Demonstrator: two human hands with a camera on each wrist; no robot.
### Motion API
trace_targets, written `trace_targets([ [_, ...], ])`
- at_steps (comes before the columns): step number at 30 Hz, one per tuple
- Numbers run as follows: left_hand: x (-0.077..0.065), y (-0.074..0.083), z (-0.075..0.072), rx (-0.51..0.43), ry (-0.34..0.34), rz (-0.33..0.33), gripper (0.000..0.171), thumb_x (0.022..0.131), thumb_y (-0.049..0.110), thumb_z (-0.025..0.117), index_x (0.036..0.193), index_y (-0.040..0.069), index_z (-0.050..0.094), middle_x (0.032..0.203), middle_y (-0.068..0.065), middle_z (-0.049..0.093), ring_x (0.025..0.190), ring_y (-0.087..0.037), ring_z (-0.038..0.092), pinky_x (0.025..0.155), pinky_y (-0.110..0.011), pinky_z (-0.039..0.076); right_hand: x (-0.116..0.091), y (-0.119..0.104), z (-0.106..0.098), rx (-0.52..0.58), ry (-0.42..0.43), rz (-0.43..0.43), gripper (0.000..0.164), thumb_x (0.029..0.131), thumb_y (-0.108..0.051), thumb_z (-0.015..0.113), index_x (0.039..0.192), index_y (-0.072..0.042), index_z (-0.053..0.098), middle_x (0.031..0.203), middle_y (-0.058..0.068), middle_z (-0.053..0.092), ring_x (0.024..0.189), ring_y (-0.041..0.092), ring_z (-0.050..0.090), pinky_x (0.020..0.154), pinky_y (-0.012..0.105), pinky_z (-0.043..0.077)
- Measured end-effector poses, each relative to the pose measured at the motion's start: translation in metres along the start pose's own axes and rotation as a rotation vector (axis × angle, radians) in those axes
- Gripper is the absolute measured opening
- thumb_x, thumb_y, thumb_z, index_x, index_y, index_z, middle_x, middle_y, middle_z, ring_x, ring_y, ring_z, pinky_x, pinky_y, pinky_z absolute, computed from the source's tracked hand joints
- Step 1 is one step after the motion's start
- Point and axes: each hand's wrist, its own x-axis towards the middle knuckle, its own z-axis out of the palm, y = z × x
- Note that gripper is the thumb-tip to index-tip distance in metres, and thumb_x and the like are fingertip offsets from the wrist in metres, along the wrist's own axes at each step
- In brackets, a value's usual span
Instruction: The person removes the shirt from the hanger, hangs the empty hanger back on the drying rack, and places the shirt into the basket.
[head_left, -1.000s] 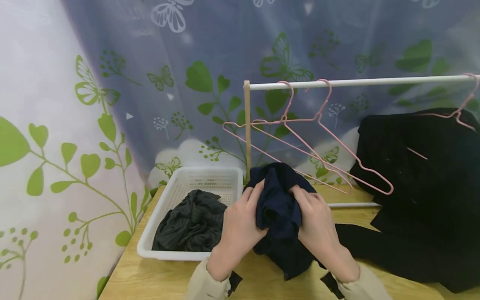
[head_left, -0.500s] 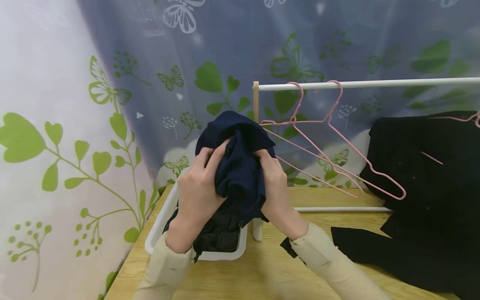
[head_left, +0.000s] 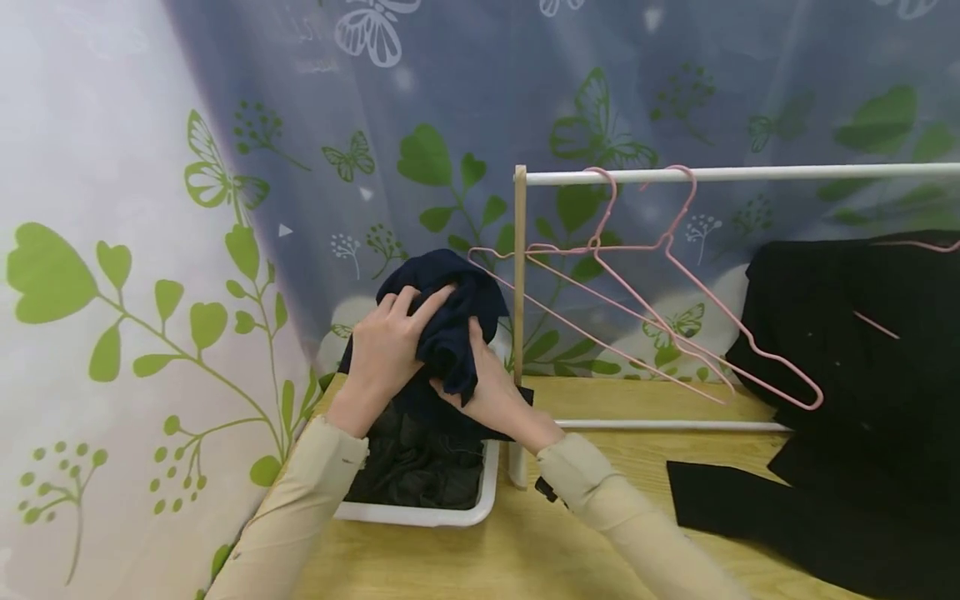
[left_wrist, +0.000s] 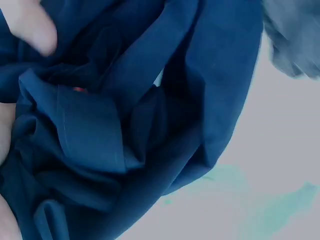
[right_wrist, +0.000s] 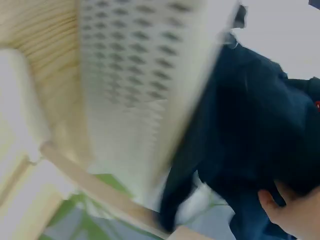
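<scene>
A bunched navy blue garment [head_left: 450,292] hangs over the white plastic basket [head_left: 420,515], gripped from both sides. My left hand [head_left: 382,346] holds its left side, fingers spread over the folds. On the right, my right hand [head_left: 487,383] pinches it, the thumb up along the cloth. Crumpled dark clothing [head_left: 420,467] lies in the basket below. The left wrist view is filled by folds of the same garment [left_wrist: 90,130]. In the right wrist view the garment [right_wrist: 260,130] hangs beside the basket's perforated wall [right_wrist: 130,65].
A clothes rack with a white rail [head_left: 750,173] and wooden post [head_left: 520,292] stands right of the basket. Two pink hangers [head_left: 667,242] hang near the post. Black clothing [head_left: 840,350] hangs further right, and black cloth [head_left: 735,500] lies on the wooden table [head_left: 600,533].
Both hands have carried the navy garment left, from in front of the rack to over the basket. In the last half second it has come lower, and the right hand has moved left.
</scene>
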Motion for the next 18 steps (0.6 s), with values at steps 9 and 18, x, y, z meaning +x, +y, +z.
trace_targets([
  [9, -0.021, -0.012, 0.054, 0.245, -0.39, 0.124, 0.066, 0.092, 0.008, 0.076, 0.15, 0.029, 0.052, 0.121, -0.016, 0.061, 0.095, -0.032, 0.062, 0.066, -0.04, 0.056, -0.014, 0.027, 0.016, -0.296, -0.364, 0.212, 0.093, 0.094, -0.033, 0.075, 0.154, 0.013, 0.021, 0.151, 0.031, 0.041, 0.137, 0.044, 0.045, 0.113, 0.05, 0.038],
  [18, -0.043, 0.01, 0.085, 0.204, -0.85, 0.046, 0.067, 0.096, 0.023, 0.073, 0.155, 0.031, 0.043, 0.125, -0.016, 0.059, 0.103, -0.035, 0.061, 0.085, -0.052, 0.056, -0.03, 0.019, -0.001, -0.383, -0.419, 0.244, 0.065, 0.093, -0.034, 0.076, 0.143, 0.0, 0.052, 0.137, 0.018, 0.056, 0.126, 0.035, 0.055, 0.105, 0.047, 0.046],
])
